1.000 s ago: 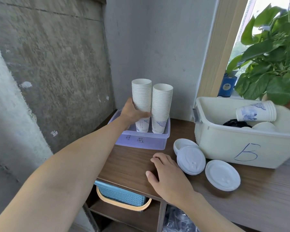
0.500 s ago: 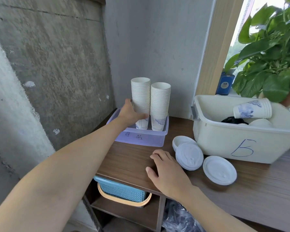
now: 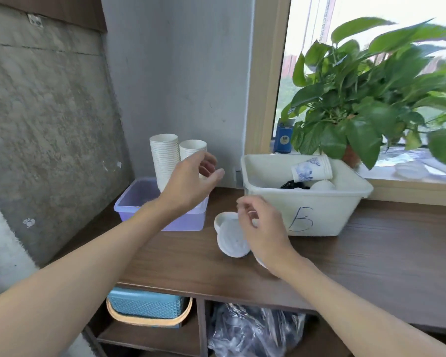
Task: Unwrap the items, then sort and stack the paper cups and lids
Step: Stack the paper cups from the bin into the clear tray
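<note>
Two tall stacks of white paper cups [image 3: 164, 158] stand upright in a purple plastic bin [image 3: 129, 204] at the back left of the wooden table. My left hand [image 3: 191, 180] hovers in front of the right stack, fingers loosely spread, holding nothing. White lids [image 3: 231, 235] lie on the table in front of a white bin marked B [image 3: 319, 202]. My right hand [image 3: 262, 228] is raised just above the lids with its fingers curled, and I cannot tell whether it pinches anything. A short stack of blue-patterned cups [image 3: 310, 168] lies on its side inside the white bin.
A leafy potted plant [image 3: 366, 99] stands on the window sill behind the white bin, beside a small blue box [image 3: 283, 136]. Under the table, a blue basket [image 3: 147, 305] and a crumpled clear plastic bag [image 3: 252, 331] fill the shelves. A concrete wall runs along the left.
My left hand let go of the left cup stack and moved right, in front of the right stack. My right hand lifted off the table and moved right over the lids.
</note>
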The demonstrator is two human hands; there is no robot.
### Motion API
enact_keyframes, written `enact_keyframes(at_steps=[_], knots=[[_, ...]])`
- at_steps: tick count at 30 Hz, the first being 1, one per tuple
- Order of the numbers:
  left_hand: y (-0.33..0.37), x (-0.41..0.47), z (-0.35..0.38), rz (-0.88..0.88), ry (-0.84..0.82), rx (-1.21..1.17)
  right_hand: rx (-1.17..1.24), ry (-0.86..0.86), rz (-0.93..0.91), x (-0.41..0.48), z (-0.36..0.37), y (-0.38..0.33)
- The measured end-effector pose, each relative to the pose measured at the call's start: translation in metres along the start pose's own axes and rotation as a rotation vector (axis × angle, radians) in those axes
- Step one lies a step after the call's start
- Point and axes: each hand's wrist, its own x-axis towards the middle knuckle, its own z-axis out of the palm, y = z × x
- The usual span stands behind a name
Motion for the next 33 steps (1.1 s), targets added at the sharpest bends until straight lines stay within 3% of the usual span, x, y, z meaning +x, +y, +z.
enact_keyframes(at_steps=[3, 6, 15, 23, 29, 33], knots=[[0.029, 0.020, 0.032, 0.078, -0.081, -0.012, -0.074, 0.204, 0.016, 0.033, -0.065, 0.011], [0.043, 0.039, 0.068, 0.131, -0.159, 0.017, -0.176, 0.275, 0.022, 0.067, -0.115, 0.029], [0.031, 0.081, 0.121, 0.089, -0.236, 0.187, -0.509, -0.018, 0.360, 0.145, -0.155, 0.099], [0.018, 0.082, 0.130, 0.090, -0.243, 0.230, -0.526, 0.046, 0.398, 0.155, -0.148, 0.121], [0.021, 0.082, 0.130, 0.103, -0.246, 0.209, -0.312, 0.096, 0.244, 0.152, -0.139, 0.090], [0.024, 0.081, 0.129, 0.086, -0.241, 0.131, -0.057, -0.096, 0.171, 0.145, -0.129, 0.058]])
